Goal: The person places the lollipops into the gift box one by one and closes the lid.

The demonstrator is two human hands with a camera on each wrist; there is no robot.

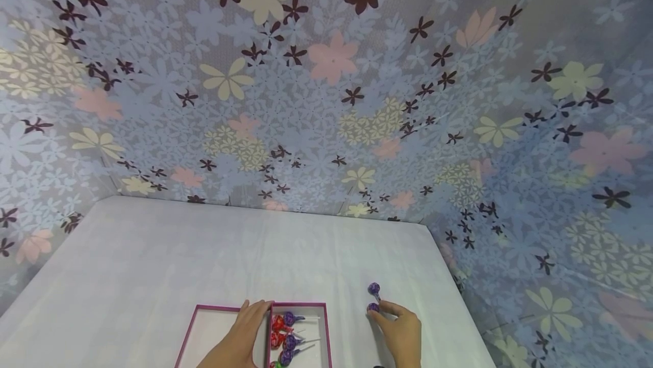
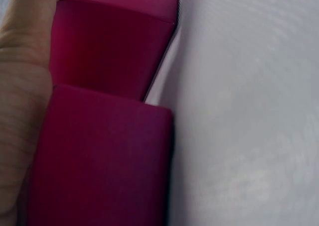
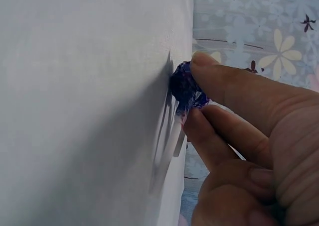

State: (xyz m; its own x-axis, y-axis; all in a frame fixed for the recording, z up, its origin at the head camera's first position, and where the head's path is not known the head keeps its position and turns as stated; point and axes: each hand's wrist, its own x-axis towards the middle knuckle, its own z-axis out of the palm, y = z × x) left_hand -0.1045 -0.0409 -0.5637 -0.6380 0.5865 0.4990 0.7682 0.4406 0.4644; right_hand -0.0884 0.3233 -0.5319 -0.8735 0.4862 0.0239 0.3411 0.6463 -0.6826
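My right hand [image 1: 399, 331] pinches a purple-wrapped lollipop [image 3: 184, 84] between thumb and fingers, low beside the white cloth at the right. Its white stick points down in the right wrist view. A second purple lollipop [image 1: 374, 288] lies just beyond my fingertips in the head view. My left hand [image 1: 240, 337] rests along the wall between two magenta-rimmed box compartments, its fingers fairly straight and fingertips at the far rim. In the right compartment [image 1: 318, 356] lie several red and purple lollipops [image 1: 289, 342], with a bit of green one at the frame's edge.
The left compartment [image 1: 216, 317] has a white floor, partly covered by my left hand. A white cloth [image 1: 229, 249] covers the table. Floral fabric [image 1: 316, 101] hangs behind and to the right of the table. Magenta box walls [image 2: 99, 151] fill much of the left wrist view.
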